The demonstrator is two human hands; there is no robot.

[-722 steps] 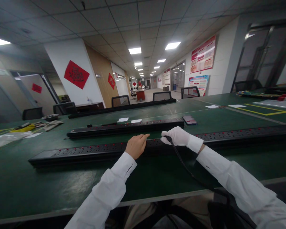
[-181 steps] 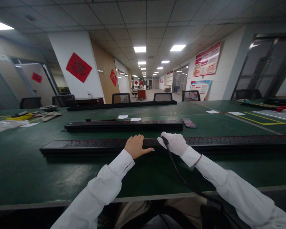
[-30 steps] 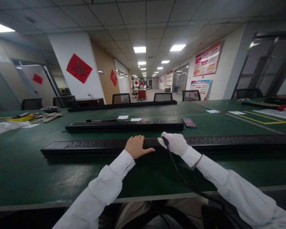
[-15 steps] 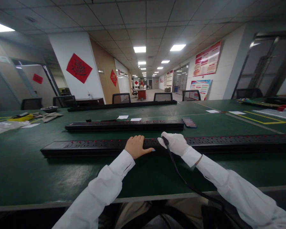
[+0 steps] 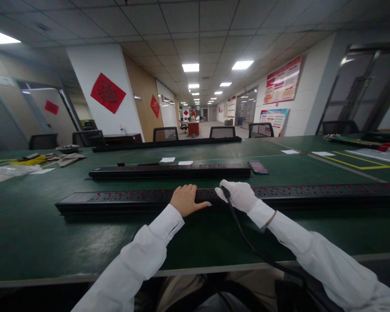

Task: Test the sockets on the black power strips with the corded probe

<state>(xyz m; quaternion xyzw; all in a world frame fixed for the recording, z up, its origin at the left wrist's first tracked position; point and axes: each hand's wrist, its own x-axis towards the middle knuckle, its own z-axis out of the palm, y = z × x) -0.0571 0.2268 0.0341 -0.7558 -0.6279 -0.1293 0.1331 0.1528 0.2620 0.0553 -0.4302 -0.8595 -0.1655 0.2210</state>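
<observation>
A long black power strip (image 5: pixel 123 200) with a row of sockets and small red parts along its top lies across the near part of the table. My bare left hand (image 5: pixel 185 200) grips it near the middle, fingers bent over the top and thumb stretched along the front side. In a white glove, my right hand (image 5: pixel 242 196) is closed around a black power plug (image 5: pixel 225 191) at the strip's top, just right of my left hand. Its black cable (image 5: pixel 243 236) runs down over the table edge. The plug's pins are hidden, so whether they sit in a socket cannot be seen.
Behind lie a shorter black power strip (image 5: pixel 169 172), a phone (image 5: pixel 258 167) and another long black bar (image 5: pixel 165 144). White paper slips (image 5: pixel 167 160) rest on the green table (image 5: pixel 94 247). A bowl (image 5: pixel 67 148) and plastic wrap (image 5: pixel 9 172) are at left; mesh chairs (image 5: pixel 165 134) stand beyond.
</observation>
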